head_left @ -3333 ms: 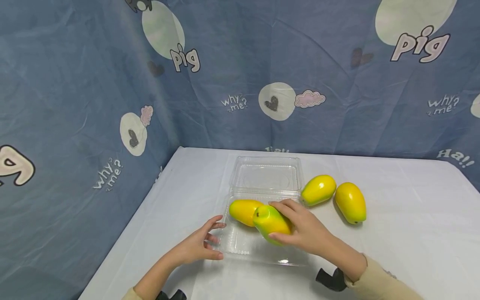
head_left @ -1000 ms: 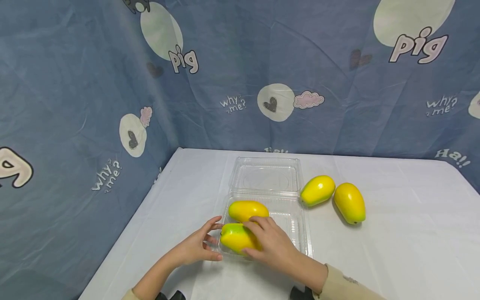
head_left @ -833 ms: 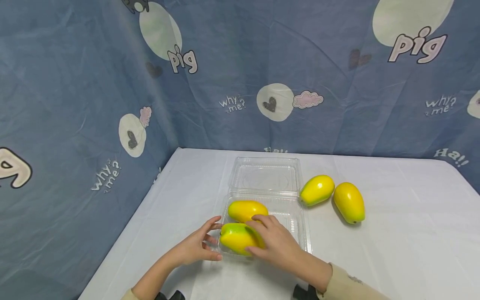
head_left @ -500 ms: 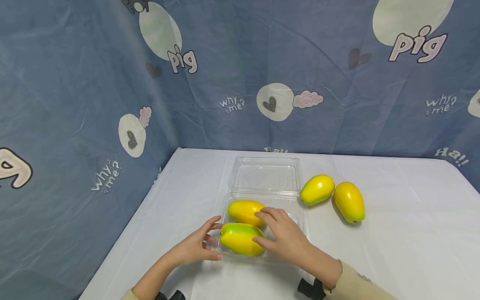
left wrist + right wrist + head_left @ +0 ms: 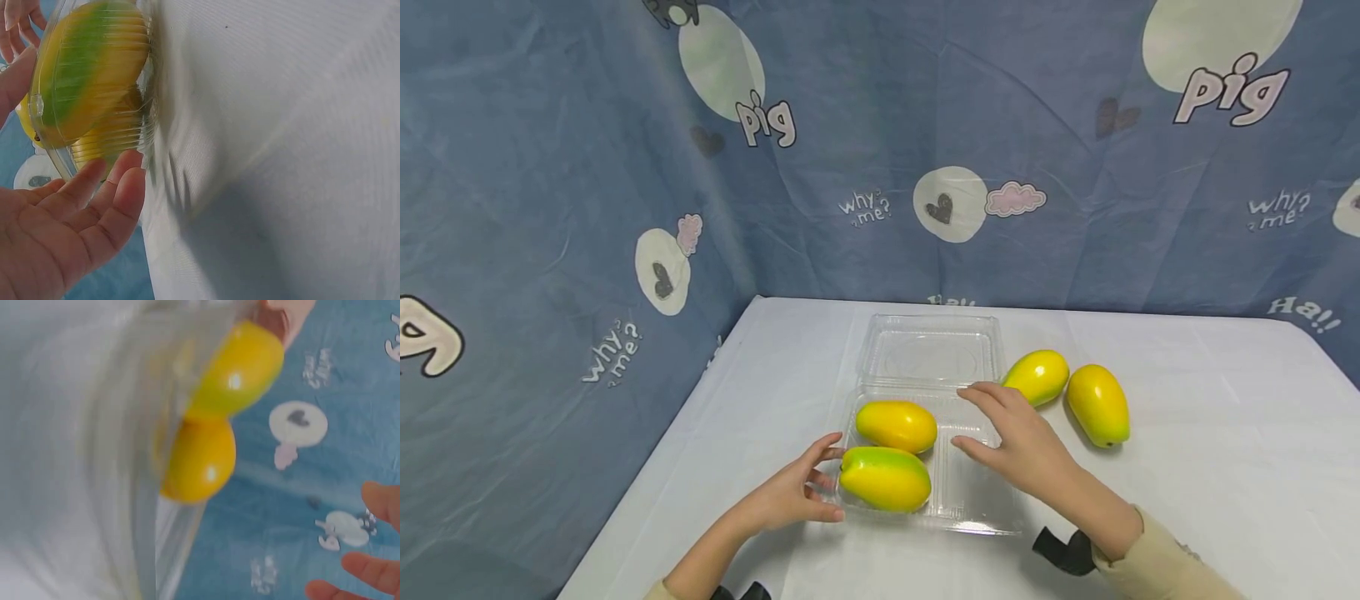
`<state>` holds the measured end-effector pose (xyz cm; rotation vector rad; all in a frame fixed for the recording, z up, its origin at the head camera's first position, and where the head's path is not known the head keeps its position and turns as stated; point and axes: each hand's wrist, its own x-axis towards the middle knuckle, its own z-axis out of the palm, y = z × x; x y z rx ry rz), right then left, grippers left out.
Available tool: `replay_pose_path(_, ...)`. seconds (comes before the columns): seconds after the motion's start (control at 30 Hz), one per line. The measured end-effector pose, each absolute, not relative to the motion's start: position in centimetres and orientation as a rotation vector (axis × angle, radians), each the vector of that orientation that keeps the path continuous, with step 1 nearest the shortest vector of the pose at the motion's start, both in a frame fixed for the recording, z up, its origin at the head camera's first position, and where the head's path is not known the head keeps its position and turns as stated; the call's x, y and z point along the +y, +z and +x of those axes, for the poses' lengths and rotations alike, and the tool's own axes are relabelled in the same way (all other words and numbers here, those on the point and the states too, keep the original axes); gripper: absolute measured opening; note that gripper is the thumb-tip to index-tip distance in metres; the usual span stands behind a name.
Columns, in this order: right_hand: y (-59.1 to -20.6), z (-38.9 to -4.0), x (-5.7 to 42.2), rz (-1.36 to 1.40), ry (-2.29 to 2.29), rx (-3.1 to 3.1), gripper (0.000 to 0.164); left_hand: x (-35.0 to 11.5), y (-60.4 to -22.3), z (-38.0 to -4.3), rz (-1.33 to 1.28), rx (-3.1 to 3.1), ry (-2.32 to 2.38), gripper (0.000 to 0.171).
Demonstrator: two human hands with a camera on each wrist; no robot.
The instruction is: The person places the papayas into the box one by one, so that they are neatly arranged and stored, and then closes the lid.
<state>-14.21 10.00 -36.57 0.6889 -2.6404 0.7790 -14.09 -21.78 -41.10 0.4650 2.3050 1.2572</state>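
Note:
In the head view, two yellow-green mangoes lie side by side in the left half of a clear plastic clamshell box (image 5: 973, 492). The rear mango (image 5: 897, 425) is mostly yellow; the front mango (image 5: 886, 479) has a green streak. My left hand (image 5: 793, 492) is at the box's left side, fingers spread and loosely bent, fingertips right at the ribbed wall in the left wrist view. My right hand (image 5: 1026, 442) hovers over the right part of the box, thumb and fingers apart, nothing between them. It partly covers a third mango (image 5: 1039, 375) behind it.
Another mango (image 5: 1099, 406) lies on the white table (image 5: 1225, 467) right of the third one. The box's lid (image 5: 930, 350) lies folded back behind its base. A blue printed curtain (image 5: 850, 125) stands behind the table and along its left side.
My right hand carried the green-streaked mango to the box's front left, let go of it, and drew back to the right. My left hand has stayed at the box's left edge.

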Motion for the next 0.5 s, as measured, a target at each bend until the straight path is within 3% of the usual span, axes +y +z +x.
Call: replay_pose_path(0.5,-35.8,-15.9,16.2,0.652,0.689,-2.57,0.051,-21.7,-40.9,-14.1,0.449,2.301,1.258,0.094)
